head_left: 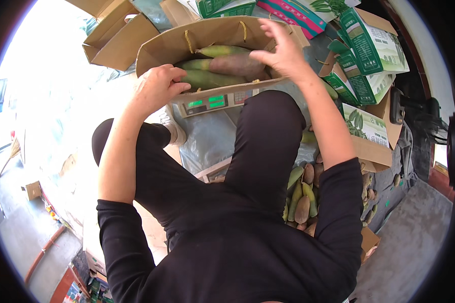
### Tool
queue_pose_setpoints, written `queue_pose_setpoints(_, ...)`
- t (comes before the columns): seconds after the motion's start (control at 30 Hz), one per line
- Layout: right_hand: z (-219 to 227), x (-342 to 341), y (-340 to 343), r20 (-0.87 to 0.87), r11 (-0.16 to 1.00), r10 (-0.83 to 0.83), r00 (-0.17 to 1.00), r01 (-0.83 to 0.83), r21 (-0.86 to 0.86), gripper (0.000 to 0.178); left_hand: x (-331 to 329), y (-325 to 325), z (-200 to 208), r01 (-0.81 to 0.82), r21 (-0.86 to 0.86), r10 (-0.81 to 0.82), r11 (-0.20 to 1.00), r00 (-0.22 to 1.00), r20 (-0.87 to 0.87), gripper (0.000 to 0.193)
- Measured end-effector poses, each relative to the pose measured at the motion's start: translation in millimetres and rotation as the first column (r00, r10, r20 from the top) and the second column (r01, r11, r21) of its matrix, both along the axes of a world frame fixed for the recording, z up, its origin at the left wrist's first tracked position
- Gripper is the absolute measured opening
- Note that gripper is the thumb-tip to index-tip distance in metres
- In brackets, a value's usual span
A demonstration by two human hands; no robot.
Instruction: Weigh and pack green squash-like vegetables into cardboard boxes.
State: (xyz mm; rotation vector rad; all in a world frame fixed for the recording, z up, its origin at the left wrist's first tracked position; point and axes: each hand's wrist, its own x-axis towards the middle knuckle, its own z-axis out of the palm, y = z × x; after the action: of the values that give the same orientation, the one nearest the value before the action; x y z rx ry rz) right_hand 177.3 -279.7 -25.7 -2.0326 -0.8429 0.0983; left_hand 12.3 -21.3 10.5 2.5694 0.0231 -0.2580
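A tan cardboard carry box (159, 44) with yellow rope handles stands open in front of my knees. Inside lie several long radishes, among them a green radish (212, 79) along the near wall and one coated in brown soil (237, 64). My left hand (156, 88) is at the box's near left corner, its fingers and thumb curled about the left end of the near green radish. Over the right side of the box, my right hand (282, 53) is held with its fingers apart and grips nothing. Its thumb is close to the soil-coated radish.
Under the box is a digital scale (215, 104) with a lit green display. Green-and-white cartons (371, 50) crowd the right side. An empty brown box (119, 38) sits at the far left. More radishes (302, 202) lie beside my right leg. A black fan (432, 113) stands far right.
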Motion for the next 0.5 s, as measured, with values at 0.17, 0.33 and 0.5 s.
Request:
queue_pose_setpoints(0.17, 11, 22, -40, -0.114, 0.978, -0.194, 0.974, 0.201, 0.059, 0.060, 1, 7, 0, -0.112, -0.034, 0.115, 0.993, 0.986, 0.122, 0.030)
queue_pose_setpoints(0.33, 10, 31, -77, -0.273, 0.949, -0.278, 0.921, 0.308, 0.073, 0.055, 3, 11, 7, -0.228, 0.004, 0.222, 0.974, 0.952, 0.210, 0.030)
queue_pose_setpoints(0.5, 15, 38, -85, -0.250, 0.939, -0.339, 0.907, 0.308, -0.153, 0.050, 5, 24, 4, -0.379, -0.102, 0.392, 0.920, 0.887, 0.243, 0.031)
